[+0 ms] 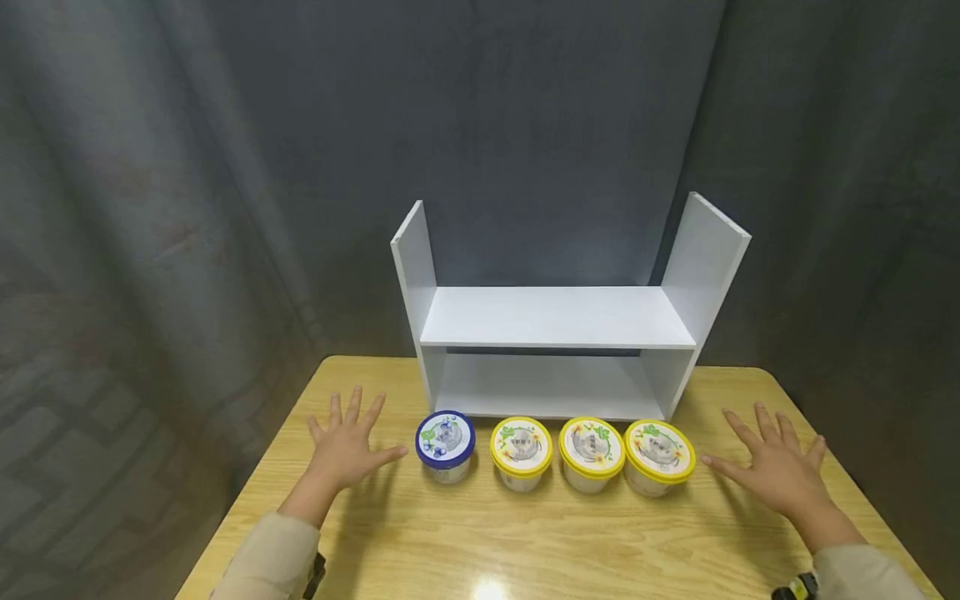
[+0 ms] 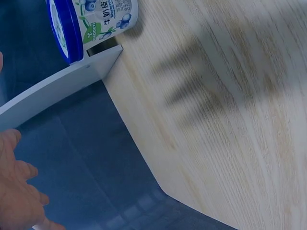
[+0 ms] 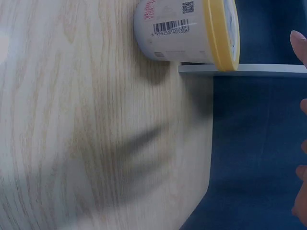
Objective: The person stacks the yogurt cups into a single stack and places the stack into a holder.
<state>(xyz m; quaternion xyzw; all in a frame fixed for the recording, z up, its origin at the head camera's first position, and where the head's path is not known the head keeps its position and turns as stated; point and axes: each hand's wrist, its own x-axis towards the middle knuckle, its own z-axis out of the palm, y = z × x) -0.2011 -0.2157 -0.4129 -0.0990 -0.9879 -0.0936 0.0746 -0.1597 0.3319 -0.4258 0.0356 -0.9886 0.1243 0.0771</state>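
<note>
Standing right of the left hand [image 1: 347,450] (fingers spread, released), the blue-lidded tub [image 1: 446,446] is followed rightward by three yellow-lidded tubs [image 1: 592,454]. Beside the rightmost tub [image 1: 660,457], the right hand [image 1: 782,472] is likewise splayed.

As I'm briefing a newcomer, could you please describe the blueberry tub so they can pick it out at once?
On the wood-grain table, four tubs form a row before a white shelf. The blueberry tub stands at the row's left end, nearest the left hand. It alone has a blue lid; its neighbours have yellow ones.
</note>
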